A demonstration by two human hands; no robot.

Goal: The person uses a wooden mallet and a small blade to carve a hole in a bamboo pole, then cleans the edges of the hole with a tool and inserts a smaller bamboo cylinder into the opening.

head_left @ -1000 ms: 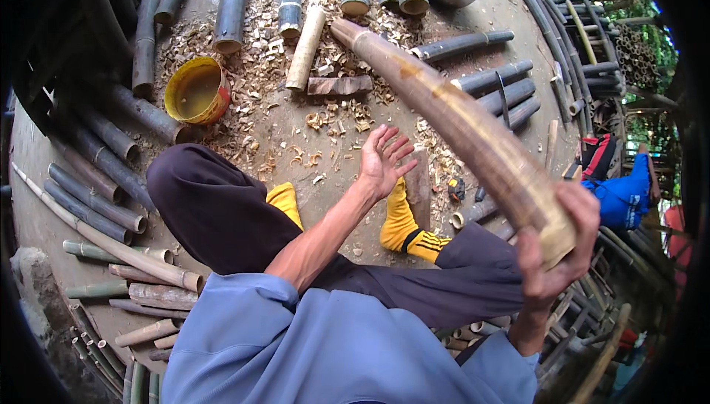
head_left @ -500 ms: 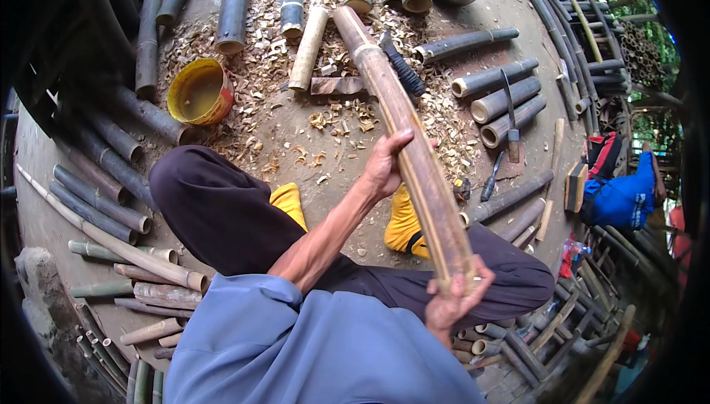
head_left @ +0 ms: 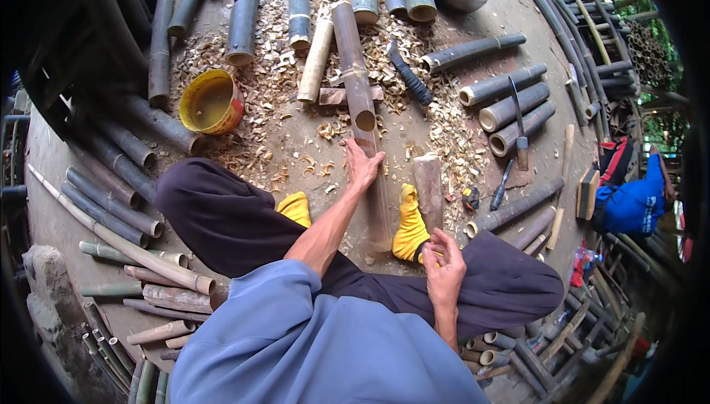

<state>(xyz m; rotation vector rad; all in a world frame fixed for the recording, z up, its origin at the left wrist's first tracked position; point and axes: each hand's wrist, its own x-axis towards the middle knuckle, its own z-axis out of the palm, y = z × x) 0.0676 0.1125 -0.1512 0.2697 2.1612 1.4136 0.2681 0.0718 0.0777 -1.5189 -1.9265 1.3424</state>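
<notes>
Bamboo pole on the ground looks stiff, heavy and smooth; left hand rests flat on its near stretch, right hand half-curled, empty.

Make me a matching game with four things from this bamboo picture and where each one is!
Things:
1. round yellow plastic bowl
2. long split brown bamboo pole
3. short thick wooden block
4. left hand

Places:
A. standing beside the yellow-socked foot
B. resting on the bamboo pole
C. on the ground to the left, among wood shavings
D. lying down the middle, pointing away from the person

Pairs: 1-C, 2-D, 3-A, 4-B
</notes>
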